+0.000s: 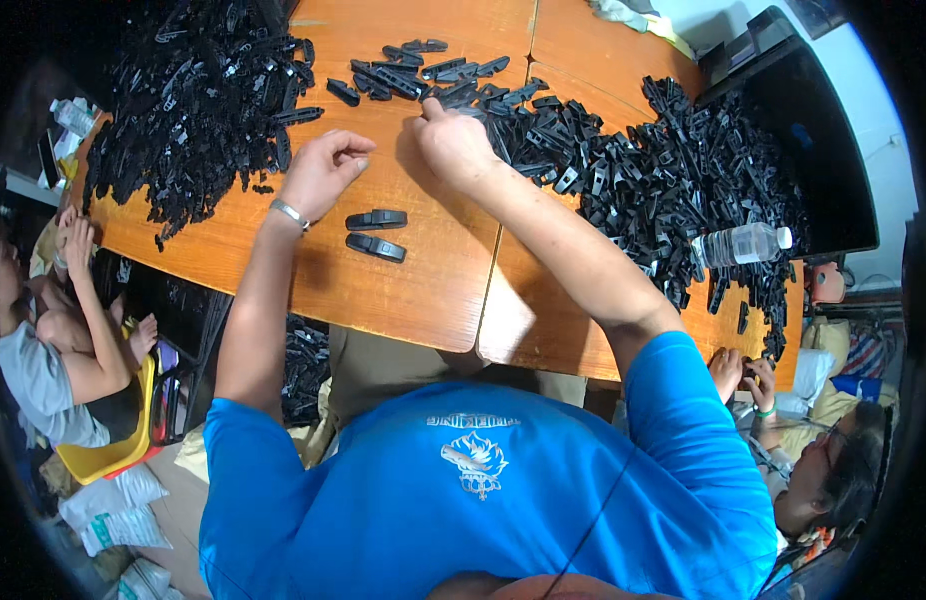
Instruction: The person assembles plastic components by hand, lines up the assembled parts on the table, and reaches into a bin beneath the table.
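Note:
My left hand hovers over the wooden table with fingers loosely curled and a small gap at the thumb; nothing shows in it. Just below and to its right lie two black plastic clip-like pieces, one in front of the other. My right hand reaches forward to the near edge of a loose group of long black plastic parts. Its fingers are bent closed, and whatever they hold is hidden from view. More black parts spread right of that hand, beside my forearm.
A big heap of black parts covers the table's left side; another fills the right. On the right heap lies a clear plastic bottle, near a black screen-like panel. People sit at left and lower right.

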A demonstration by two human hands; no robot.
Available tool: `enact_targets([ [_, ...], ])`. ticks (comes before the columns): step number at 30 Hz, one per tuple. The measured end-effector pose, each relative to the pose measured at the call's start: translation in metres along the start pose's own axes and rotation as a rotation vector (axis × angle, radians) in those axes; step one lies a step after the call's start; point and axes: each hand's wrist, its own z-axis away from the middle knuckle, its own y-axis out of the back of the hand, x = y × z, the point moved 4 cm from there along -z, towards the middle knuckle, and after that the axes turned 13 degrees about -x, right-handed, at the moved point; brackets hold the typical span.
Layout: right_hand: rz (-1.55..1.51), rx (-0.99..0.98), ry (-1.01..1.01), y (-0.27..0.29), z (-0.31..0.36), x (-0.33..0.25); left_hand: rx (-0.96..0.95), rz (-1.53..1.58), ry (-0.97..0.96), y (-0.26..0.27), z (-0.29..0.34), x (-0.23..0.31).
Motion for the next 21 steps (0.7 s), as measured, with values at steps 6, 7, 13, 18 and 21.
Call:
enact_targets([
  [6,0.015,-0.16,0.064,-0.001,-0.013,0.004,0.031,0.001,0.046,-0.006,-0.021,-0.006],
  [7,0.013,-0.162,0.061,-0.002,-0.009,0.003,0.038,0.005,0.049,-0.006,-0.022,-0.009],
  [13,-0.423,0.117,0.207,-0.004,0.04,-0.009,0.09,0.03,0.03,-0.016,-0.038,-0.003],
  [18,-0.829,0.355,0.067,-0.018,0.074,0.007,0.199,-0.18,-0.114,-0.039,-0.067,0.037],
  [21,-1.323,0.368,-0.298,-0.034,0.087,0.018,0.206,-0.393,-0.073,-0.054,-0.092,0.046],
])
